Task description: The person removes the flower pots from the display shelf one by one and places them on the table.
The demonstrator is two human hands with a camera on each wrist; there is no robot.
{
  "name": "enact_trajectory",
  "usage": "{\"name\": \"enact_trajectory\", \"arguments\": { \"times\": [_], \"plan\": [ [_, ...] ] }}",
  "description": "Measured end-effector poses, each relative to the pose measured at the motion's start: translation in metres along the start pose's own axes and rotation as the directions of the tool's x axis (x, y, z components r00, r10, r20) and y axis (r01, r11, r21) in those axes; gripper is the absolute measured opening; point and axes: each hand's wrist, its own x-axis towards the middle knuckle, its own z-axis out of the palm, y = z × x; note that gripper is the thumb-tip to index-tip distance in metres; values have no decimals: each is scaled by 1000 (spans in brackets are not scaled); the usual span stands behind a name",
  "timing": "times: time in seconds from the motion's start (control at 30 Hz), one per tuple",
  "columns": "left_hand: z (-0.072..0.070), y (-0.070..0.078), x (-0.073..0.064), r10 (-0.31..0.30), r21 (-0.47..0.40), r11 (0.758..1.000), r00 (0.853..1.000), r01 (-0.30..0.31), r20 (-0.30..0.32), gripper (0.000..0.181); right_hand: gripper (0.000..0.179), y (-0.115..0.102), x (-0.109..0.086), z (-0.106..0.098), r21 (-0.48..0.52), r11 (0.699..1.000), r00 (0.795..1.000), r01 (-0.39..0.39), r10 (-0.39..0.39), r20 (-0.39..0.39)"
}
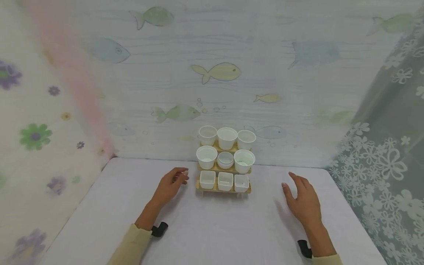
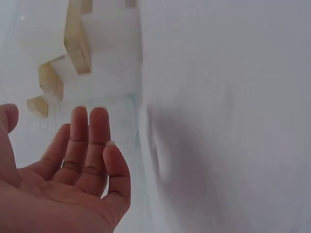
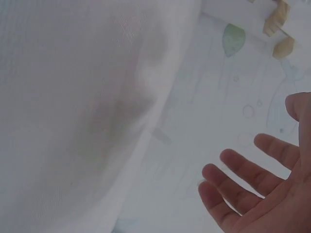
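As seen from the head view, the left hand is at eight o'clock from the rack, near its front shelf but apart from it; the fingers are loosely bent and hold nothing. Centrally, towards the twelve o'clock edge of the white table, the rack stands upright before a fish-print backdrop; its three wooden shelves are stepped; the rear one bears three round cups, the middle one two more with a smaller pot between, the front one three square tubs. By judgement, the containers are thin plastic: light, slightly flexible, smooth enough to slip, likelier to tip than break; each is best pinched at opposite walls below the rim; the rack appears light but stiff, best held level by its shelf ends at nine and three o'clock; whether the containers are fixed cannot be told. At four o'clock, well apart from the rack, the right hand has its fingers extended and spaced; it grips nothing.
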Motion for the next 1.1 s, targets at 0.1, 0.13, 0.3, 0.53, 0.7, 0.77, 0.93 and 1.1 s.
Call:
{"name": "enact_trajectory", "arguments": {
  "times": [0.1, 0.13, 0.3, 0.53, 0.7, 0.77, 0.93, 1.1],
  "plan": [
    [11, 0, 2, 6, -105, 995, 999, -2, 41, 35, 51, -1, 0, 0, 0, 1000, 1000, 1, -1, -8],
    [13, 1, 2, 10, -135, 991, 998, -3, 55, 35, 51, -1, 0, 0, -1, 1000, 1000, 3, -3, -12],
    [24, 4, 1, 7, -196, 980, 995, 13, 101, 36, 51, -1, 1, 0, -10, 1000, 1000, 7, -8, -26],
    [29, 3, 2, -48, -230, 970, 993, 73, 109, 37, 52, -3, 5, -2, 9, 1000, 1000, 12, -12, -24],
    [35, 1, 3, -73, -266, 959, 993, 94, 88, 36, 54, -7, 10, 1, 21, 999, 999, 39, -39, -15],
    [37, 1, 3, -77, -273, 957, 994, 95, 79, 35, 54, -10, 12, 1, 24, 999, 999, 44, -44, -10],
    [43, -4, 4, -65, -263, 961, 994, 87, 89, 36, 56, -15, 15, 1, 40, 997, 998, 64, -63, -14],
    [46, -12, 5, -41, -263, 962, 993, 68, 107, 37, 56, -18, 20, 2, 41, 996, 996, 85, -84, -24]
  ]
}}
